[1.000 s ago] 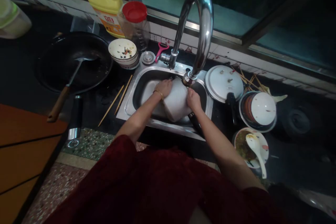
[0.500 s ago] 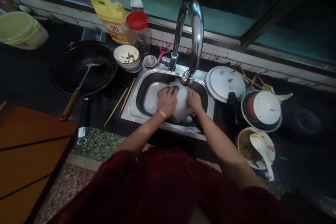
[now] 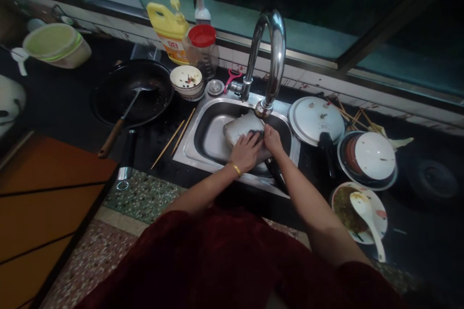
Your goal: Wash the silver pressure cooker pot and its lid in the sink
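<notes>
An upturned grey metal pot [image 3: 237, 131] lies in the steel sink [image 3: 206, 137], under the curved tap [image 3: 271, 53]. My left hand [image 3: 246, 152], with a gold bangle at the wrist, lies on the pot's near side, its fingers pressing a dark scrub pad [image 3: 254, 133] against the metal. My right hand [image 3: 272, 139] grips the pot's right edge, just below the tap's spout. A black handle [image 3: 275, 171] sticks out from under my right wrist toward the sink's front rim.
Left of the sink are a black wok with a spatula [image 3: 132, 91], stacked dirty bowls [image 3: 186, 82], chopsticks [image 3: 174, 140], a yellow detergent bottle [image 3: 169, 29] and a red-lidded jar [image 3: 202, 50]. Right: a cooker lid [image 3: 315, 118], a pan of plates [image 3: 368, 157], a bowl with a spoon [image 3: 358, 210].
My left hand has slid from the pot's far left side across its top to the near right, close to my right hand. The view has shifted left and up.
</notes>
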`<state>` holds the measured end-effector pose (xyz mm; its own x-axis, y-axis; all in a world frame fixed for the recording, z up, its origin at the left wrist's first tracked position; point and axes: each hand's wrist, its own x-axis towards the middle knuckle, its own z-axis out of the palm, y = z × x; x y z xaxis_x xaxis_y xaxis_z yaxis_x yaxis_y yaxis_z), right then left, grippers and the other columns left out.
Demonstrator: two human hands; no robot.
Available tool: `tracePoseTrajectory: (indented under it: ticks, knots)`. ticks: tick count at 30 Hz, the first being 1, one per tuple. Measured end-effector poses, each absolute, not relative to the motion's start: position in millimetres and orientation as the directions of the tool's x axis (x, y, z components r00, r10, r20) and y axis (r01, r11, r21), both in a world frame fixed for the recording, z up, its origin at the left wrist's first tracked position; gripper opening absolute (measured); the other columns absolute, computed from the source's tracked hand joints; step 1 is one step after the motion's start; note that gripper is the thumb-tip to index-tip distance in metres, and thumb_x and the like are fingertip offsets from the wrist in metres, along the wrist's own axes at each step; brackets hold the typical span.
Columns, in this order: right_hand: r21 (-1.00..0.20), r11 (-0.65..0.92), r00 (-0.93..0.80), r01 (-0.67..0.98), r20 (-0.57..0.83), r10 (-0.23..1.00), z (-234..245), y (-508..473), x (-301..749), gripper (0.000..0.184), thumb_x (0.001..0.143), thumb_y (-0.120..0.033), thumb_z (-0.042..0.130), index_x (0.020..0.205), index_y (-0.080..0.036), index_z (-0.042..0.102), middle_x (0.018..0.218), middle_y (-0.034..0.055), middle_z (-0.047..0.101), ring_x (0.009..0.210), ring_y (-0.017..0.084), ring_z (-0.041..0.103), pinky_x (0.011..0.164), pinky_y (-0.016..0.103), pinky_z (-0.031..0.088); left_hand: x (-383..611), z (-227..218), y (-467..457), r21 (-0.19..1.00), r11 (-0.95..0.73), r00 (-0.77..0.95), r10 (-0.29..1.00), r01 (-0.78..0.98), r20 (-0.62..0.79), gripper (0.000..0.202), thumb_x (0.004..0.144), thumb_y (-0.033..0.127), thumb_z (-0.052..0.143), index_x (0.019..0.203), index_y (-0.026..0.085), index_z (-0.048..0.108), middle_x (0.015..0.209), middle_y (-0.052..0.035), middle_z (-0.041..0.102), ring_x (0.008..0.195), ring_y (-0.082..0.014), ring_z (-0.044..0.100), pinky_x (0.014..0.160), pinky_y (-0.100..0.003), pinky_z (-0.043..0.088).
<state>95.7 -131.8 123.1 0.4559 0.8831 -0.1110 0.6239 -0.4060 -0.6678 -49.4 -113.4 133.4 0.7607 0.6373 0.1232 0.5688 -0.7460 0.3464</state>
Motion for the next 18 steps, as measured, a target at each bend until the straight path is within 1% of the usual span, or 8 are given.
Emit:
tracePoseTrajectory:
  ticks: [3,5,6,8,10,13,16,18]
  knots:
    - [-0.616,-0.453,0.5,0.644,-0.108,0.859,121.8,-139.1,92.5,0.049,0.098,-0.037,0.02,0.088,-0.017,0.063,0.085,0.0115,0.067,0.079,0.021,0.059,0.072,0.029,0.039,-52.7,120.4,-79.1,0.489,-0.59,0.673,0.74,0.642,0.009,0.046,0.091,0.021,0.039,0.135,0.017,0.051,0.144,-0.0112,0.047,0.134,-0.027,0.039,0.112,-0.048,0.027]
    - [-0.537,-0.519,0.547,0.665,-0.122,0.828,121.3,-142.8,89.0,0.052,0.098,-0.039,0.019,0.096,-0.015,0.065,0.086,0.0128,0.068,0.078,0.022,0.06,0.072,0.031,0.039,-59.1,102.8,-28.4,0.667,-0.35,0.628,0.744,0.658,-0.228,0.041,0.088,0.015,0.039,0.123,0.014,0.06,0.134,-0.0114,0.057,0.128,-0.0233,0.047,0.109,-0.039,0.034]
    - [-0.491,-0.551,0.569,0.674,-0.13,0.812,121.3,-143.6,87.1,0.052,0.098,-0.04,0.019,0.1,-0.015,0.065,0.087,0.0136,0.068,0.078,0.023,0.061,0.071,0.031,0.038,-63.9,92.3,-4.8,0.744,-0.16,0.575,0.743,0.649,-0.342,0.038,0.088,0.017,0.039,0.118,0.014,0.064,0.128,-0.0104,0.062,0.123,-0.0221,0.052,0.106,-0.036,0.037]
    - [-0.398,-0.609,0.611,0.686,-0.138,0.779,122.1,-143.2,84.0,0.052,0.099,-0.04,0.02,0.107,-0.014,0.065,0.088,0.0146,0.069,0.079,0.023,0.062,0.072,0.031,0.038,-75.6,71.1,26.1,0.797,0.121,0.503,0.716,0.592,-0.483,0.039,0.09,0.025,0.038,0.116,0.013,0.065,0.116,-0.01,0.068,0.111,-0.0221,0.06,0.098,-0.035,0.045]
    - [-0.309,-0.649,0.641,0.695,-0.142,0.755,124.0,-140.7,81.9,0.051,0.099,-0.039,0.022,0.109,-0.014,0.065,0.09,0.015,0.069,0.081,0.023,0.062,0.072,0.03,0.037,-87.8,55.9,30.1,0.809,0.317,0.45,0.703,0.495,-0.551,0.045,0.092,0.033,0.036,0.119,0.01,0.063,0.109,-0.0119,0.07,0.103,-0.0231,0.064,0.091,-0.036,0.049]
    - [-0.206,-0.673,0.655,0.71,-0.156,0.739,128.4,-135.3,79.8,0.05,0.1,-0.036,0.023,0.109,-0.013,0.066,0.092,0.0154,0.069,0.083,0.023,0.062,0.071,0.029,0.036,-100.0,57.9,-2.8,0.894,0.257,0.451,0.791,0.367,-0.412,0.045,0.091,0.03,0.037,0.122,0.011,0.062,0.118,-0.0128,0.066,0.113,-0.0235,0.059,0.1,-0.038,0.043]
    - [-0.162,-0.683,0.664,0.713,-0.159,0.731,134.5,-128.1,75.8,0.05,0.1,-0.034,0.022,0.107,-0.011,0.066,0.093,0.0161,0.069,0.084,0.023,0.062,0.07,0.029,0.035,-104.7,89.9,-56.1,0.945,-0.048,0.576,0.803,0.324,-0.156,0.04,0.085,0.022,0.048,0.122,0.018,0.063,0.13,-0.0071,0.06,0.129,-0.0218,0.044,0.113,-0.038,0.028]
    - [-0.155,-0.684,0.669,0.713,-0.142,0.73,139.1,-121.7,70.8,0.05,0.099,-0.034,0.021,0.106,-0.011,0.065,0.092,0.0156,0.069,0.082,0.023,0.061,0.069,0.029,0.034,-107.7,115.7,-86.4,0.871,-0.343,0.664,0.747,0.352,0.026,0.046,0.086,0.023,0.048,0.132,0.02,0.055,0.14,-0.0084,0.051,0.133,-0.0248,0.037,0.113,-0.042,0.026]
